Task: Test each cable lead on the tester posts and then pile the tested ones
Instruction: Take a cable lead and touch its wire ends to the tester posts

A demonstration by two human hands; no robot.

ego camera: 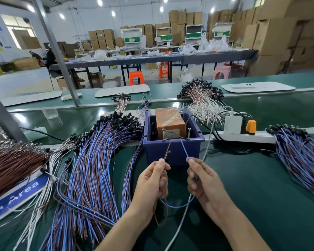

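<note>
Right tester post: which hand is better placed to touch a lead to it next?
Likely the right hand: it pinches the blue lead, whose tip sits short of the right post. The left hand holds the brown lead nearer the left post.

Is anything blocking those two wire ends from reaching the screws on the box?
Nothing visible. The brown lead in the left hand and the blue lead in the right hand point at the two screw posts across a bare gap.

Tester box [172,153] ctr; lead pile [91,169] L, second pile [301,160] R, power strip [257,137] btwn box & R pile.
</note>
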